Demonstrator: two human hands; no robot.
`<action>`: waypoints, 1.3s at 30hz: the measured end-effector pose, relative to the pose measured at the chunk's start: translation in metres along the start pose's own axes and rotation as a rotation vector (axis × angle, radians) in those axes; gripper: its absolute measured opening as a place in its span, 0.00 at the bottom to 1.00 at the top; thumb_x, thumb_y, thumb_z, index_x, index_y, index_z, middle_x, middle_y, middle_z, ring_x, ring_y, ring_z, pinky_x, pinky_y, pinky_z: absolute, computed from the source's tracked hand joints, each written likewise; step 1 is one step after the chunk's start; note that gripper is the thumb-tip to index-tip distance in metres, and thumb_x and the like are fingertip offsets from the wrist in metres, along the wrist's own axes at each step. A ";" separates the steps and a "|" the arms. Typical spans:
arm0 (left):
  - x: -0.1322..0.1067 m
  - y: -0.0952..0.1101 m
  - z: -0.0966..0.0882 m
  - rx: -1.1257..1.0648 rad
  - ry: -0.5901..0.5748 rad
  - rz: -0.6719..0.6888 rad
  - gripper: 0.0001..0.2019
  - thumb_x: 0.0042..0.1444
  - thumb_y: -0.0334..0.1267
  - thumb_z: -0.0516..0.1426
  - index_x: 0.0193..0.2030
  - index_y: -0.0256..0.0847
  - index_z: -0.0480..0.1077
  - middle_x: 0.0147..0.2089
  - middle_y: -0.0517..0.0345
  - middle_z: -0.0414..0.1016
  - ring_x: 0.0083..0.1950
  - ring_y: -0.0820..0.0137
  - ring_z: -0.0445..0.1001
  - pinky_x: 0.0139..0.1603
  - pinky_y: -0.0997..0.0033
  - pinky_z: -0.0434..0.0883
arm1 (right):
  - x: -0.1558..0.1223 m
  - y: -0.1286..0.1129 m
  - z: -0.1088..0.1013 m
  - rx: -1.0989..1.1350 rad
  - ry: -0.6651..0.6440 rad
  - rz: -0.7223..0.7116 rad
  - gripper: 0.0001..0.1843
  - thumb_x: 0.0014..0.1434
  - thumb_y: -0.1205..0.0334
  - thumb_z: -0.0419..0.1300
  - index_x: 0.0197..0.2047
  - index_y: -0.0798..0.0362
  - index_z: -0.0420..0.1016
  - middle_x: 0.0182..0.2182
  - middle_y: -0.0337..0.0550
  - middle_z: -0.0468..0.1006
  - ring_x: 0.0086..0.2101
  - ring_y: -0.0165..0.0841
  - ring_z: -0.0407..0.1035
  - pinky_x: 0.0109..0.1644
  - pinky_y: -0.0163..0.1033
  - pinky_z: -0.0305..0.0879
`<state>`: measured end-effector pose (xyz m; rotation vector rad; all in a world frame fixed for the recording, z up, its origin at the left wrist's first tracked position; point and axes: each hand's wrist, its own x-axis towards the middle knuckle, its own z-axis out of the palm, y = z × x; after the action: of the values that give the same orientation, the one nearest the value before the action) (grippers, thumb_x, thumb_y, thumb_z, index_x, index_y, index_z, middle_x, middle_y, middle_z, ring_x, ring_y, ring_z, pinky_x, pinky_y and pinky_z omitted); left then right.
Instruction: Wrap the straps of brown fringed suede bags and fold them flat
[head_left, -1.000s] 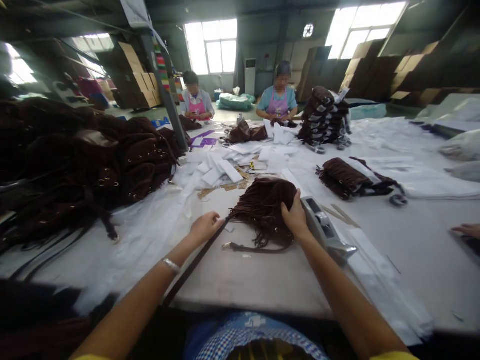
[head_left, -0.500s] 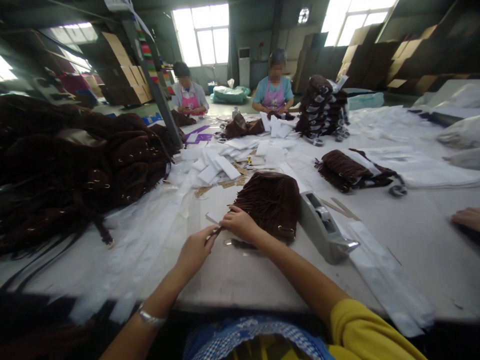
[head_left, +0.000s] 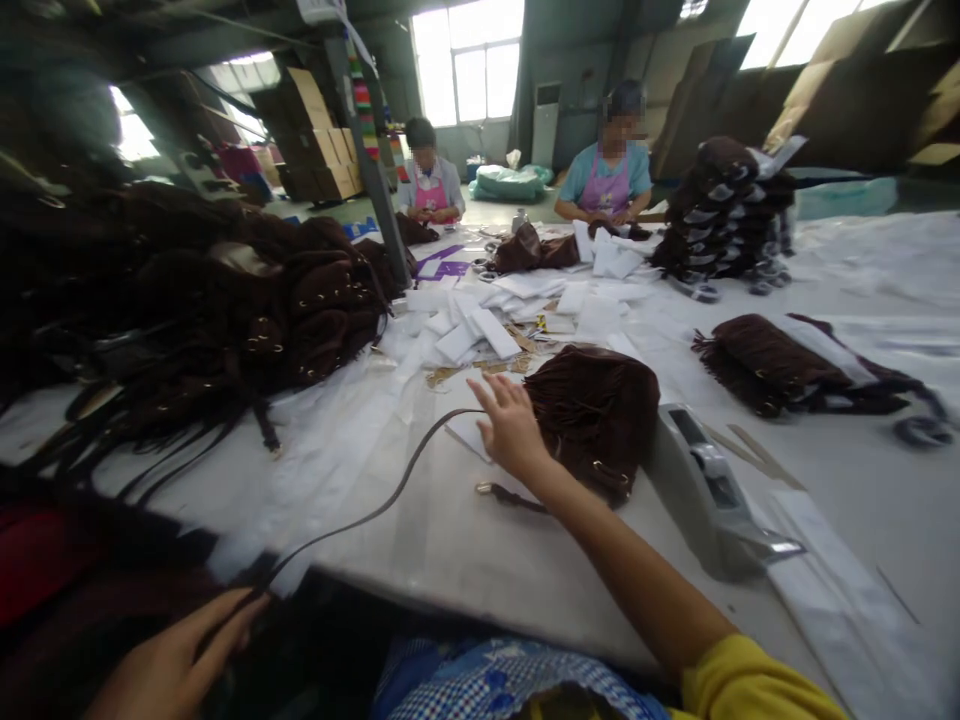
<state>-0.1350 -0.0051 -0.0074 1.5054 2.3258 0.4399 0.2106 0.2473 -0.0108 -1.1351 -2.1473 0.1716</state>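
A dark brown fringed bag (head_left: 607,410) lies on the table in front of me. My right hand (head_left: 510,425) is at its left side, with the fingers spread and lifted; whether the palm touches the fringe I cannot tell. From beside that hand a thin brown strap (head_left: 409,470) curves down to the lower left, off the table edge. Its lower end is pinched in my left hand (head_left: 187,645). A short strap with a metal clasp (head_left: 499,490) lies below the bag. Right of the bag stands a grey tape dispenser (head_left: 705,500).
A large heap of brown bags (head_left: 300,290) fills the left. White foam pieces (head_left: 480,330) lie beyond the bag. One wrapped bag (head_left: 802,365) rests at the right, with a stack of wrapped bags (head_left: 724,215) behind it. Two people (head_left: 611,180) sit across the table.
My left hand has moved from beside the right hand down to the lower left, drawing the strap out long. My right hand has opened. The view has turned left.
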 end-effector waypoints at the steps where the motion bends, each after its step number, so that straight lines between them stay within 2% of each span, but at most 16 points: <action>1: -0.004 0.017 -0.004 -0.010 -0.006 0.022 0.19 0.55 0.56 0.55 0.42 0.48 0.80 0.37 0.58 0.83 0.37 0.62 0.81 0.34 0.75 0.74 | -0.004 -0.023 0.001 0.076 -0.062 -0.168 0.35 0.59 0.64 0.62 0.68 0.51 0.59 0.68 0.54 0.55 0.67 0.46 0.50 0.68 0.56 0.47; 2: -0.008 0.038 -0.006 -0.037 -0.018 0.084 0.19 0.56 0.55 0.55 0.43 0.49 0.80 0.41 0.58 0.83 0.40 0.62 0.81 0.38 0.75 0.75 | -0.009 -0.046 0.003 0.176 -0.163 -0.379 0.38 0.60 0.59 0.61 0.71 0.52 0.54 0.70 0.53 0.52 0.67 0.45 0.47 0.68 0.54 0.47; 4: -0.012 0.086 -0.002 -0.061 -0.078 0.205 0.18 0.61 0.53 0.52 0.47 0.50 0.78 0.46 0.58 0.82 0.43 0.63 0.80 0.44 0.74 0.74 | -0.021 -0.084 0.005 0.360 -0.335 -0.689 0.40 0.63 0.49 0.59 0.72 0.55 0.50 0.65 0.55 0.62 0.64 0.43 0.55 0.66 0.49 0.52; 7: -0.015 0.125 0.007 -0.001 -0.087 0.265 0.16 0.62 0.51 0.51 0.46 0.53 0.78 0.43 0.59 0.82 0.41 0.63 0.80 0.42 0.73 0.72 | -0.031 -0.097 0.009 0.400 -0.508 -0.767 0.24 0.68 0.50 0.54 0.63 0.52 0.66 0.44 0.47 0.81 0.44 0.35 0.73 0.50 0.37 0.64; 9: -0.018 0.115 0.007 0.025 -0.126 0.208 0.15 0.62 0.50 0.52 0.45 0.56 0.78 0.41 0.61 0.82 0.40 0.64 0.80 0.40 0.73 0.71 | -0.029 -0.070 0.008 0.262 -0.549 -0.636 0.13 0.68 0.56 0.54 0.50 0.47 0.77 0.36 0.40 0.82 0.36 0.32 0.74 0.40 0.34 0.64; 11: -0.021 0.087 0.002 0.059 -0.158 0.082 0.14 0.62 0.49 0.52 0.44 0.56 0.78 0.37 0.63 0.82 0.37 0.65 0.80 0.37 0.74 0.69 | -0.022 -0.028 0.000 0.045 -0.488 -0.382 0.09 0.66 0.60 0.56 0.44 0.47 0.79 0.35 0.40 0.82 0.34 0.33 0.74 0.35 0.34 0.62; 13: -0.021 0.059 -0.002 0.104 -0.141 -0.034 0.14 0.62 0.50 0.51 0.41 0.54 0.78 0.32 0.63 0.80 0.34 0.66 0.79 0.35 0.74 0.68 | -0.015 0.007 -0.010 -0.154 -0.381 -0.093 0.09 0.65 0.62 0.57 0.41 0.49 0.80 0.35 0.44 0.82 0.35 0.35 0.75 0.37 0.36 0.63; 15: -0.019 0.051 0.001 0.118 -0.093 -0.059 0.15 0.63 0.50 0.51 0.41 0.53 0.78 0.31 0.63 0.80 0.34 0.66 0.79 0.36 0.74 0.68 | -0.013 0.019 -0.016 -0.221 -0.239 0.028 0.09 0.64 0.63 0.58 0.44 0.51 0.80 0.42 0.50 0.81 0.41 0.40 0.74 0.45 0.41 0.66; 18: -0.009 0.080 0.018 0.105 -0.012 0.142 0.14 0.63 0.49 0.52 0.43 0.51 0.78 0.39 0.60 0.81 0.40 0.65 0.79 0.41 0.72 0.69 | -0.021 -0.015 -0.011 0.020 -0.192 -0.253 0.21 0.64 0.58 0.59 0.59 0.51 0.71 0.58 0.53 0.72 0.56 0.45 0.66 0.62 0.51 0.58; 20: -0.003 0.111 0.031 0.136 0.012 0.341 0.15 0.65 0.48 0.51 0.41 0.48 0.78 0.41 0.56 0.81 0.42 0.63 0.79 0.44 0.70 0.70 | -0.029 -0.049 -0.002 0.271 -0.346 -0.502 0.28 0.64 0.53 0.58 0.65 0.50 0.64 0.57 0.51 0.74 0.56 0.41 0.67 0.64 0.49 0.57; 22: 0.002 0.129 0.036 0.189 0.015 0.469 0.15 0.66 0.47 0.50 0.41 0.46 0.77 0.39 0.54 0.81 0.41 0.62 0.78 0.45 0.68 0.70 | -0.035 -0.069 0.006 0.386 -0.534 -0.593 0.23 0.65 0.54 0.57 0.62 0.49 0.68 0.47 0.47 0.80 0.46 0.37 0.74 0.54 0.41 0.66; 26: 0.004 0.104 0.030 0.278 0.007 0.464 0.12 0.66 0.45 0.52 0.43 0.47 0.76 0.41 0.56 0.81 0.41 0.62 0.78 0.42 0.68 0.70 | -0.033 -0.043 0.013 0.230 -0.646 -0.376 0.12 0.64 0.67 0.56 0.45 0.45 0.79 0.36 0.40 0.83 0.33 0.32 0.76 0.34 0.32 0.63; 30: 0.003 0.075 0.029 0.332 0.090 0.293 0.12 0.65 0.42 0.51 0.44 0.47 0.76 0.44 0.56 0.82 0.41 0.62 0.79 0.41 0.69 0.70 | -0.027 -0.018 0.014 0.093 -0.518 -0.123 0.13 0.63 0.64 0.57 0.50 0.47 0.78 0.42 0.47 0.82 0.39 0.38 0.76 0.40 0.37 0.66; 34: 0.012 0.104 0.041 0.269 -0.002 0.378 0.13 0.66 0.44 0.51 0.42 0.46 0.76 0.41 0.55 0.81 0.42 0.62 0.78 0.42 0.69 0.69 | -0.035 -0.049 0.027 0.406 -0.616 -0.332 0.24 0.63 0.55 0.59 0.62 0.48 0.68 0.49 0.47 0.80 0.46 0.38 0.74 0.47 0.37 0.66; 37: 0.034 0.120 0.041 0.132 -0.064 0.392 0.13 0.64 0.48 0.53 0.39 0.47 0.76 0.38 0.59 0.81 0.40 0.65 0.78 0.40 0.71 0.69 | -0.044 -0.062 0.043 0.502 -0.686 -0.301 0.12 0.67 0.58 0.54 0.48 0.48 0.76 0.35 0.41 0.82 0.35 0.33 0.75 0.38 0.33 0.64; 39: 0.056 0.116 0.038 0.012 -0.035 0.329 0.15 0.66 0.49 0.50 0.40 0.45 0.75 0.37 0.59 0.80 0.38 0.67 0.78 0.40 0.73 0.69 | -0.048 -0.054 0.054 0.540 -0.616 -0.155 0.13 0.68 0.57 0.52 0.39 0.50 0.76 0.28 0.39 0.79 0.29 0.32 0.72 0.34 0.33 0.61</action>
<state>-0.0463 0.0945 0.0025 1.8941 2.0605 0.4757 0.1583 0.1879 -0.0540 -0.6381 -2.4627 1.0753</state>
